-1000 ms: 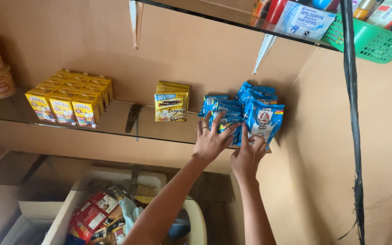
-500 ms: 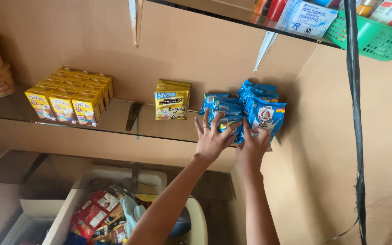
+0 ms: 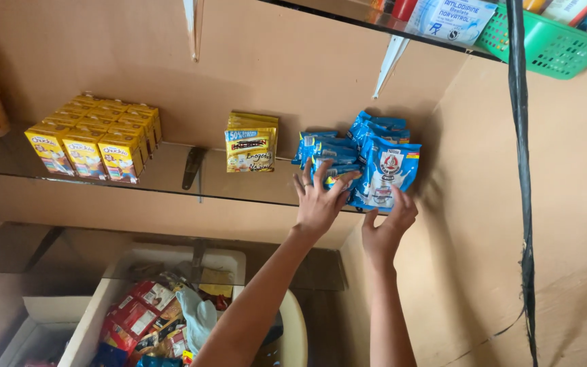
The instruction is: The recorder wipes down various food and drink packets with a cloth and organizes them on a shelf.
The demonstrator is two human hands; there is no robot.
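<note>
Both hands are raised to the right end of a glass shelf (image 3: pixel 171 183), where a group of blue pouches (image 3: pixel 348 153) stands upright in short rows close to the side wall. The left hand (image 3: pixel 321 200) lies flat against the front of the left pouches with its fingers (image 3: pixel 307 180) spread wide; they press on the packs and do not close around any of them. This open palm seems to keep several pouches upright together, because soft packs like these fall over easily.

The right hand (image 3: pixel 388 228) is just below the front pouch (image 3: pixel 387 173), which has a red and white picture on it. The thumb and the fingertips touch its lower edge. Whether they really pinch it or only support it from under, I cannot tell, but the hand is half open, not clenched. This pouch leans a little over the shelf edge, so a support from below makes sense.

To the left on the same shelf stands a small stack of yellow packs (image 3: pixel 251 146), well apart from the pouches, and further left a neat block of yellow cartons (image 3: pixel 93 139). Above, a second shelf carries a green basket (image 3: pixel 545 44). A black cable (image 3: pixel 523 170) hangs down the right wall. Below, an open white box (image 3: pixel 137 272) holds mixed red packets.
</note>
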